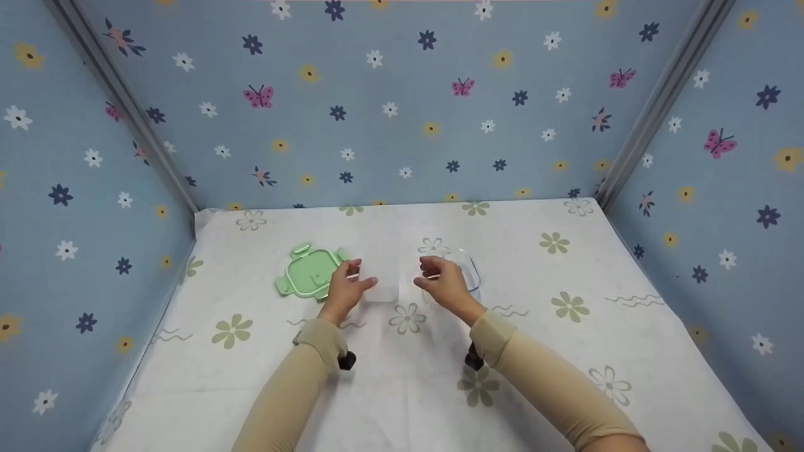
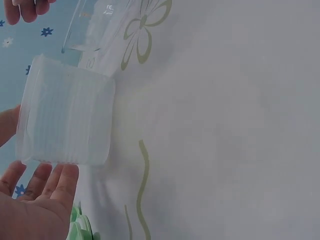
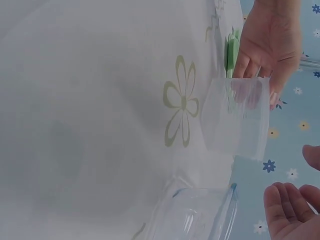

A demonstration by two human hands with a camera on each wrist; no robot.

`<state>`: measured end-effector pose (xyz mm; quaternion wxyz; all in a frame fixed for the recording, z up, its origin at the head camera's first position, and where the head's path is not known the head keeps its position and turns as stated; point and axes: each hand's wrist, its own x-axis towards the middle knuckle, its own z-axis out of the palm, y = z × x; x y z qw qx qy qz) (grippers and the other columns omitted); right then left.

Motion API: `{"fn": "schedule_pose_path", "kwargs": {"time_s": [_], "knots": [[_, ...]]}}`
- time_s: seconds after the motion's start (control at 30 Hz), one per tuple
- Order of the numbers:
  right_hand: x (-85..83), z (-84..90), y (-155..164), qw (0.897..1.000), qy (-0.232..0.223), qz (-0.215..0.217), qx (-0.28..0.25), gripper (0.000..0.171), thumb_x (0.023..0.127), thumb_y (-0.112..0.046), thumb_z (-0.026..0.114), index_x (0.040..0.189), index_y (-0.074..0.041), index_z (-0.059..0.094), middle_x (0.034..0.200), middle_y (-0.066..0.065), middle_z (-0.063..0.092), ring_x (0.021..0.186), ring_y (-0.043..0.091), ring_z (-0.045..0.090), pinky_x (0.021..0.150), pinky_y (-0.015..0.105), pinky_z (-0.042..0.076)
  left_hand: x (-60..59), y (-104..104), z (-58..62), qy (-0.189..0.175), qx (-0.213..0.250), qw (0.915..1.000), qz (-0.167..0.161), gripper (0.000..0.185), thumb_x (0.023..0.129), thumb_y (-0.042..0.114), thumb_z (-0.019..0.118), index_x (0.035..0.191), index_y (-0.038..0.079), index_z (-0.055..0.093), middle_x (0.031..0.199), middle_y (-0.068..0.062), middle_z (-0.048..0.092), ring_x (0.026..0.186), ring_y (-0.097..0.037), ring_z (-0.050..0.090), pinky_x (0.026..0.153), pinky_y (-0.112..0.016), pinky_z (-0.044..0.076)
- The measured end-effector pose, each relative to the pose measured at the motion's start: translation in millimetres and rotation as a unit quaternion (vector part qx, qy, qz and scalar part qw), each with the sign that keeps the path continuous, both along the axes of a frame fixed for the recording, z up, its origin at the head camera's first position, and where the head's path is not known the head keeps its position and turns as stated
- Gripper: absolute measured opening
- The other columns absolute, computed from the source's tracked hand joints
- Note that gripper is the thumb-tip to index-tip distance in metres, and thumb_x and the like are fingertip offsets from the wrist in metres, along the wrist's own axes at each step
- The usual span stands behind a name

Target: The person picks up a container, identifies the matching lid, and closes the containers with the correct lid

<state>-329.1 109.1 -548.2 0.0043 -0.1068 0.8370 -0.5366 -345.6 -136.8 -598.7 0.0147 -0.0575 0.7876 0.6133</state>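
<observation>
My left hand (image 1: 344, 290) holds a translucent plastic container (image 2: 70, 115) by its left side, thumb at the rim and fingers along the wall. In the right wrist view the container (image 3: 235, 117) looks thin-walled, frosted and rounded at the corners. My right hand (image 1: 447, 287) is bent loosely, apart from the plastic container, with nothing between thumb and fingers. Just beyond and below it, partly covered by the hand, stands a clear glass container (image 3: 192, 215). A green lid (image 1: 308, 275) with side clips lies flat beside my left hand, which overlaps its right edge.
A white cloth (image 1: 402, 370) printed with green flowers covers the table. Blue patterned panels (image 1: 402, 138) rise behind and on both sides, with grey metal posts (image 1: 653, 107) at the two back corners.
</observation>
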Motion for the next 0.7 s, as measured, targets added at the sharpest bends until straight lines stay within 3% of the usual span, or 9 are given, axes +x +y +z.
{"fn": "schedule_pose_path", "kwargs": {"time_s": [0.33, 0.53, 0.7], "knots": [[2.8, 4.6, 15, 1.0, 0.017, -0.005, 0.006, 0.047, 0.093, 0.0, 0.081, 0.137, 0.009, 0.067, 0.126, 0.028, 0.071, 0.116, 0.042, 0.072, 0.103, 0.047, 0.062, -1.1, -2, -0.2, -0.004, 0.006, 1.0, -0.002, 0.066, 0.098, 0.01, 0.078, 0.155, -0.004, 0.049, 0.158, -0.027, 0.051, 0.143, -0.043, 0.053, 0.123, -0.053, 0.045], [3.7, 3.6, 24, 0.999, 0.036, -0.011, 0.017, 0.046, 0.094, -0.001, 0.082, 0.136, 0.007, 0.067, 0.124, 0.024, 0.073, 0.117, 0.045, 0.071, 0.102, 0.05, 0.062, -1.0, -1, -0.2, -0.003, 0.008, 1.0, -0.002, 0.065, 0.098, 0.01, 0.078, 0.155, -0.004, 0.048, 0.158, -0.027, 0.051, 0.144, -0.043, 0.051, 0.125, -0.052, 0.043], [5.6, 4.4, 31, 0.998, 0.052, -0.019, 0.035, 0.047, 0.093, -0.004, 0.084, 0.137, 0.005, 0.069, 0.123, 0.02, 0.074, 0.114, 0.04, 0.072, 0.101, 0.051, 0.062, -0.7, -1, -1.8, 0.002, 0.005, 1.0, -0.004, 0.065, 0.098, 0.011, 0.077, 0.154, -0.004, 0.048, 0.158, -0.028, 0.05, 0.145, -0.045, 0.05, 0.125, -0.053, 0.042]]}}
